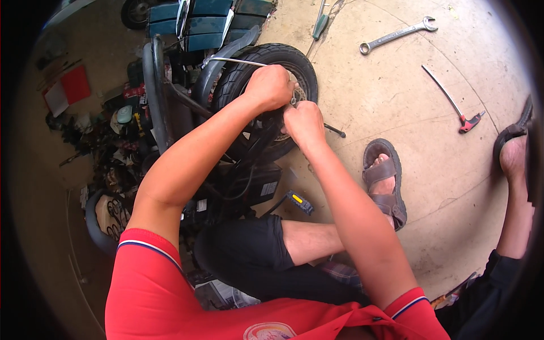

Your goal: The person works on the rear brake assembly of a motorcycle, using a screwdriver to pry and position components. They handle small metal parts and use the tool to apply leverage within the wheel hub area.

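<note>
A small motorbike's wheel [309, 71] with a black treaded tyre stands in front of me. My left hand [271, 88] is closed in a fist over the wheel's upper side. A thin metal rod [235, 60] sticks out leftward from the top of that fist. Close beside it, my right hand [305, 122] is closed near the wheel's hub, its fingertips turned inward and what they grip hidden. A brake disc [304, 90] shows partly behind the hands. From behind the right hand a black bar [335, 131] with a knobbed end pokes out to the right.
On the pale floor lie a combination spanner [396, 37], a red-handled T-shaped tool [467, 122] and a green-handled screwdriver [321, 25]. A yellow-and-black device [300, 202] rests near my knee. Cluttered parts [122, 130] fill the left; another person's leg [514, 187] is at the right edge.
</note>
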The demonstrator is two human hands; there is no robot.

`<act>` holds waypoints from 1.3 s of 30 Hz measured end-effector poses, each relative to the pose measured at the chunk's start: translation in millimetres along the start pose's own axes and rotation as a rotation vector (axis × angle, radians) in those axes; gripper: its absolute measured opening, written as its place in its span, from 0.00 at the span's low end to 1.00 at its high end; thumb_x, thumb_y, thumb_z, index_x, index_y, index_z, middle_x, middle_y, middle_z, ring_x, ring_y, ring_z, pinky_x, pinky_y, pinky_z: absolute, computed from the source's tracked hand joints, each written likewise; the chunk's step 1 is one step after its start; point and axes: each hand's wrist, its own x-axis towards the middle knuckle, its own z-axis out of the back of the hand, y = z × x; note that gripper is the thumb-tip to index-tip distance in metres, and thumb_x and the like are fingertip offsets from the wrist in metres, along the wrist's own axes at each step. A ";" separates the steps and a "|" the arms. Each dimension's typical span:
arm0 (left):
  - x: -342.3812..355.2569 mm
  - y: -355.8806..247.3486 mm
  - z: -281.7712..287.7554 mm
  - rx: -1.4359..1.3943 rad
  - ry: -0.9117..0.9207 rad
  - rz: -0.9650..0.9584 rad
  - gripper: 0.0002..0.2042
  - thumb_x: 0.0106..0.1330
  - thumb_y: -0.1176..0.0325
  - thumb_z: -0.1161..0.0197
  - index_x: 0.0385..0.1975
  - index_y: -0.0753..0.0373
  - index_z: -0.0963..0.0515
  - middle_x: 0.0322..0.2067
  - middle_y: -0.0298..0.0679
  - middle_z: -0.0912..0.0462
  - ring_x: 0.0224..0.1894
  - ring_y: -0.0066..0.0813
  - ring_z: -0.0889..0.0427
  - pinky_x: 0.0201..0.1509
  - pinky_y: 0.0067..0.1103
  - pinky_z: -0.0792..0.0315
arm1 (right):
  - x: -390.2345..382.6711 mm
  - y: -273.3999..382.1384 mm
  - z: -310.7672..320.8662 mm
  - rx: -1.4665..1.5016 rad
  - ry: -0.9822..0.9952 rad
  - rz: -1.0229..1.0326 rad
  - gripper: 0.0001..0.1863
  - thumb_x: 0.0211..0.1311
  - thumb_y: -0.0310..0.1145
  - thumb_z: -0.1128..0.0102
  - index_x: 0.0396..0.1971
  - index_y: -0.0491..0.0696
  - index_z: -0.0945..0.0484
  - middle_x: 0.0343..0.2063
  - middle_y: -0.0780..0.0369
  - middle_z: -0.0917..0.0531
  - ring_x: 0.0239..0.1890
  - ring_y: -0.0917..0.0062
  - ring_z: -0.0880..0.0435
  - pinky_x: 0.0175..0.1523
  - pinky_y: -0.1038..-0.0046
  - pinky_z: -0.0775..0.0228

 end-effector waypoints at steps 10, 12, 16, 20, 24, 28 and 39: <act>-2.9 0.5 -0.8 -0.049 0.002 -0.002 0.18 0.65 0.57 0.32 0.31 0.71 0.13 0.36 0.60 0.14 0.45 0.57 0.13 0.53 0.40 0.21 | -18.0 -12.7 125.6 -0.315 -0.353 0.120 0.20 0.68 0.49 0.36 0.35 0.44 0.12 0.32 0.52 0.10 0.38 0.59 0.10 0.48 0.61 0.20; -10.6 1.8 7.7 -0.051 0.028 0.027 0.18 0.66 0.57 0.32 0.34 0.71 0.13 0.38 0.60 0.13 0.47 0.56 0.13 0.55 0.39 0.21 | -20.9 -36.8 192.7 -0.697 -0.835 0.354 0.18 0.64 0.39 0.31 0.49 0.45 0.17 0.46 0.54 0.14 0.51 0.60 0.16 0.56 0.60 0.25; -5.6 -3.7 14.1 -0.020 0.053 -0.002 0.19 0.67 0.57 0.33 0.37 0.71 0.13 0.42 0.59 0.13 0.50 0.54 0.14 0.56 0.38 0.21 | -46.2 -65.3 296.5 -1.126 -1.124 0.122 0.34 0.59 0.44 0.25 0.62 0.45 0.25 0.59 0.51 0.23 0.65 0.58 0.28 0.70 0.60 0.34; -0.1 0.7 7.1 -0.012 0.056 -0.026 0.18 0.67 0.57 0.34 0.38 0.71 0.13 0.43 0.58 0.13 0.50 0.54 0.14 0.55 0.38 0.21 | -60.1 -67.4 318.1 -1.074 -1.163 0.211 0.36 0.59 0.45 0.25 0.64 0.45 0.27 0.60 0.53 0.24 0.65 0.58 0.27 0.68 0.60 0.30; -0.6 2.5 7.6 -0.032 0.073 -0.007 0.18 0.67 0.57 0.33 0.39 0.70 0.13 0.45 0.58 0.13 0.51 0.54 0.14 0.56 0.38 0.21 | -80.8 -72.5 322.1 -1.117 -1.225 0.136 0.37 0.59 0.44 0.25 0.65 0.47 0.29 0.61 0.54 0.24 0.64 0.58 0.26 0.65 0.58 0.28; 1.6 2.9 6.6 -0.042 0.054 -0.026 0.18 0.66 0.58 0.34 0.40 0.70 0.13 0.46 0.57 0.13 0.52 0.53 0.14 0.56 0.37 0.21 | -95.9 -91.5 333.3 -0.880 -1.037 -0.008 0.23 0.67 0.39 0.33 0.59 0.52 0.23 0.59 0.56 0.23 0.54 0.60 0.18 0.58 0.58 0.24; 2.6 4.4 4.3 -0.013 0.081 -0.024 0.18 0.67 0.57 0.33 0.42 0.69 0.13 0.47 0.56 0.13 0.53 0.52 0.15 0.57 0.37 0.21 | -87.9 -59.0 335.1 -0.726 -0.980 -0.050 0.30 0.57 0.41 0.25 0.52 0.35 0.21 0.50 0.43 0.15 0.53 0.53 0.14 0.58 0.60 0.24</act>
